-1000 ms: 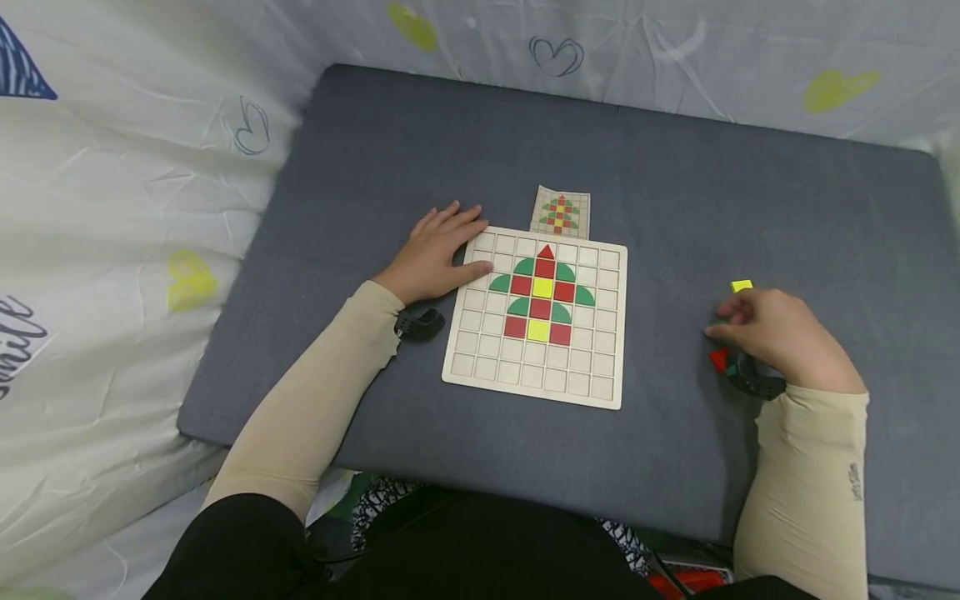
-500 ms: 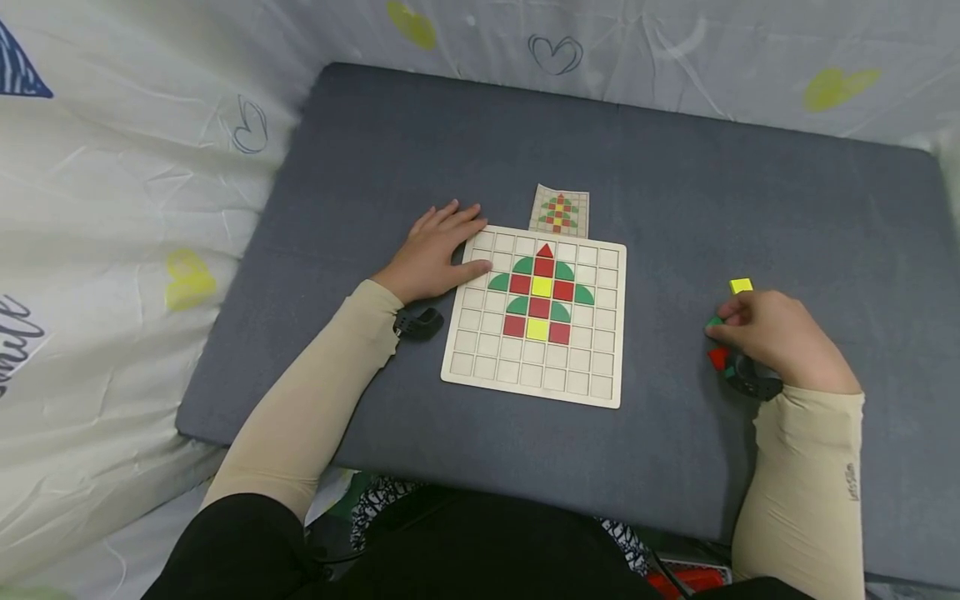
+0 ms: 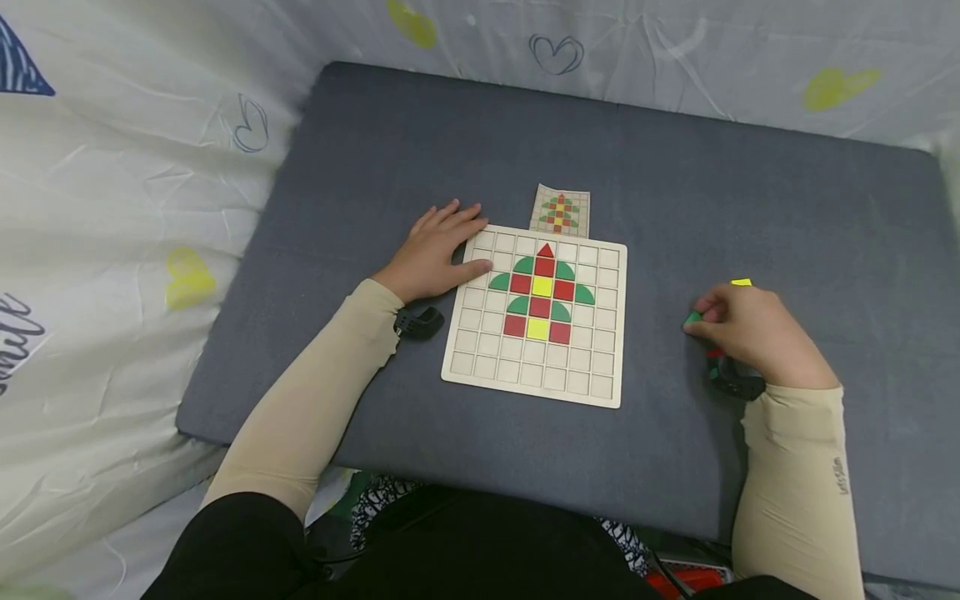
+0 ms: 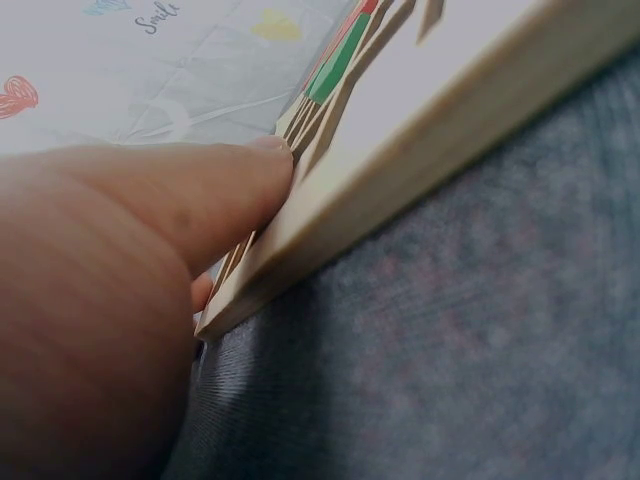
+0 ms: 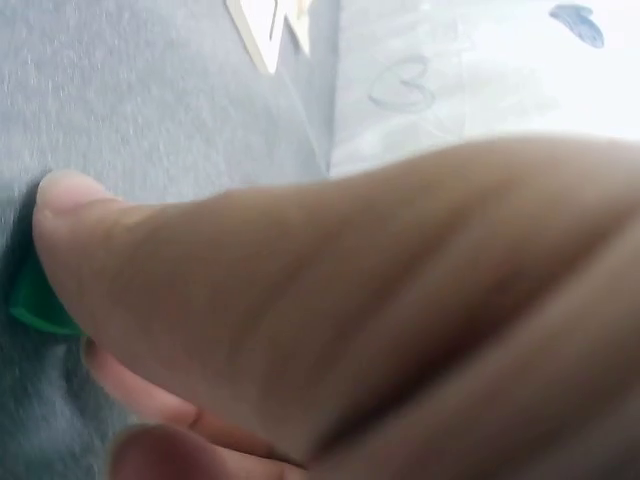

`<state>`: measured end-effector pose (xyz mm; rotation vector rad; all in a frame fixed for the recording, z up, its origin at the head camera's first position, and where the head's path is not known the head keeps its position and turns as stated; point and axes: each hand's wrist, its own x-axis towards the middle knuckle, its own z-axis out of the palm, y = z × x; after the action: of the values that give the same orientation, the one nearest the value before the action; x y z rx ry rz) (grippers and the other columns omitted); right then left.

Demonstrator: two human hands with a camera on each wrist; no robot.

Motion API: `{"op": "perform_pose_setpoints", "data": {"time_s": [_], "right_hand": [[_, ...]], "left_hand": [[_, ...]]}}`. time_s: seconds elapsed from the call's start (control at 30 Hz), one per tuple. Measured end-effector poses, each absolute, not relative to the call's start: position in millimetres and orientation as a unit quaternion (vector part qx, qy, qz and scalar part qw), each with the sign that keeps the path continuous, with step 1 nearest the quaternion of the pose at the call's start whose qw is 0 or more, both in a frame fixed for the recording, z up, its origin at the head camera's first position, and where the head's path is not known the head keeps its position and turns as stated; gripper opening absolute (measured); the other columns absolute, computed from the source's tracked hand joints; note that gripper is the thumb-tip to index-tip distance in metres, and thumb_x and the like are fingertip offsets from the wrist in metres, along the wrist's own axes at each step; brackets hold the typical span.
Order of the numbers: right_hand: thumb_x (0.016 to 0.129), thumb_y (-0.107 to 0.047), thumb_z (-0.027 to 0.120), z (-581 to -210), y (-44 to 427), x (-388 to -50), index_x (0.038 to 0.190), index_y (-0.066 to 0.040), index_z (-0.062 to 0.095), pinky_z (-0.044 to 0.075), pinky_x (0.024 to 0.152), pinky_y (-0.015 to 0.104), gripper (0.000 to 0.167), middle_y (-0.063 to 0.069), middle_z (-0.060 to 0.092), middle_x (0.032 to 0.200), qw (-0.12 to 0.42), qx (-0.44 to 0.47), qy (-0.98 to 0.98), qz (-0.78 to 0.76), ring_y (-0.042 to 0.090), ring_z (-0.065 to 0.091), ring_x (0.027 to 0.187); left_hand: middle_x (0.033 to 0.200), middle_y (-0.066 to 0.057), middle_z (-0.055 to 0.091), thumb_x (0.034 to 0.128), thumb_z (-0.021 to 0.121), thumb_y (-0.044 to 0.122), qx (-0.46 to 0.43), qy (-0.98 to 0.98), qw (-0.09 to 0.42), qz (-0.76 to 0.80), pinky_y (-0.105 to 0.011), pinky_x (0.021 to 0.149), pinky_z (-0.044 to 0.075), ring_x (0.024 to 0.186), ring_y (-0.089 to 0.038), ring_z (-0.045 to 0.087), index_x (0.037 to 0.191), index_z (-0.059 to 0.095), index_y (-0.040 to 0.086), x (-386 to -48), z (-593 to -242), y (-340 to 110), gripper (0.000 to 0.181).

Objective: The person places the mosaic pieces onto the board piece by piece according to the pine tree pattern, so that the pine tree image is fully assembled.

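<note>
A square wooden grid board (image 3: pixel 495 367) lies on the table, with red, yellow and green tiles forming a tree in its cells. My left hand (image 3: pixel 435 254) lies flat at the board's upper left corner, fingers straight and thumb over its edge. Off to the right, my right hand (image 3: pixel 750 329) pinches a green tile (image 5: pixel 42 300) between thumb and fingers; its full outline is covered. Beyond that hand a yellow tile (image 3: pixel 741 282) shows partly. Close to the wrist lies a red tile (image 3: pixel 716 353), mostly hidden.
Behind the board, a small pattern card (image 3: pixel 570 208) with a printed tree touches or lies under its top edge. The dark grey table (image 3: pixel 675 208) is bordered by a white printed curtain (image 3: pixel 480 42) at the back and left.
My right hand has picked up the green tile and moved left with it, towards the board. The left hand and the board have stayed in place.
</note>
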<state>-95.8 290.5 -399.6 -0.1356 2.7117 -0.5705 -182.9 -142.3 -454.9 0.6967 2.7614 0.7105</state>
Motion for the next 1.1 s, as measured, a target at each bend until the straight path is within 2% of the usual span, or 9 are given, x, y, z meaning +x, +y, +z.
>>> {"op": "perform_pose_setpoints", "data": {"time_s": [0.2,0.33,0.53,0.67,0.9,1.1], "right_hand": [[0.098,-0.017,0.075,-397.6,278.6,-93.9,0.106,0.001,0.066,0.049,0.044,0.035,0.021,0.010,0.071,0.085,0.204,-0.063,0.945,-0.246,0.020,0.058,0.049],[0.097,-0.017,0.077,-398.0,270.3,-94.4,0.102,0.000,0.067,0.047,0.043,0.033,0.020,0.009,0.070,0.082,0.186,-0.086,0.947,-0.247,0.019,0.054,0.044],[0.096,-0.013,0.078,-396.6,257.0,-95.7,0.099,-0.001,0.070,0.048,0.051,0.030,0.015,0.007,0.071,0.082,0.162,-0.122,0.951,-0.233,0.015,0.057,0.052],[0.097,-0.013,0.077,-391.3,247.0,-95.7,0.100,-0.004,0.069,0.048,0.045,0.034,0.012,0.007,0.070,0.083,0.182,-0.131,0.944,-0.241,0.018,0.056,0.051],[0.094,-0.014,0.081,-383.8,225.1,-98.3,0.098,-0.008,0.072,0.049,0.062,0.029,0.011,0.001,0.070,0.082,0.194,-0.167,0.938,-0.234,0.017,0.061,0.073],[0.094,-0.012,0.081,-381.4,208.6,-102.3,0.096,-0.008,0.071,0.049,0.065,0.030,0.011,0.000,0.069,0.082,0.207,-0.198,0.928,-0.236,0.016,0.059,0.073]], "left_hand": [[0.174,-0.004,0.025,0.1023,0.062,0.056,0.236,0.935,0.107,0.241,-0.044,0.132,-0.004,0.164,-0.025,0.008,0.164,0.039,0.016,-181.9,-453.4,-142.0,0.078],[0.174,-0.004,0.025,0.1024,0.062,0.056,0.235,0.935,0.107,0.242,-0.044,0.132,-0.004,0.164,-0.025,0.008,0.164,0.040,0.016,-181.9,-453.2,-141.8,0.077],[0.174,-0.004,0.025,0.1021,0.062,0.056,0.236,0.935,0.104,0.242,-0.045,0.132,-0.004,0.164,-0.026,0.008,0.164,0.041,0.016,-183.1,-453.2,-142.4,0.077],[0.174,-0.005,0.026,0.1019,0.063,0.056,0.238,0.935,0.101,0.242,-0.045,0.132,-0.004,0.164,-0.026,0.008,0.164,0.041,0.016,-183.7,-452.9,-143.0,0.077],[0.174,-0.004,0.026,0.1019,0.063,0.057,0.237,0.936,0.100,0.241,-0.045,0.132,-0.003,0.164,-0.026,0.008,0.164,0.041,0.016,-183.8,-454.2,-142.9,0.077],[0.174,-0.004,0.026,0.1017,0.062,0.057,0.235,0.936,0.103,0.243,-0.045,0.132,-0.004,0.164,-0.025,0.008,0.164,0.041,0.016,-182.8,-454.4,-142.5,0.077]]}}
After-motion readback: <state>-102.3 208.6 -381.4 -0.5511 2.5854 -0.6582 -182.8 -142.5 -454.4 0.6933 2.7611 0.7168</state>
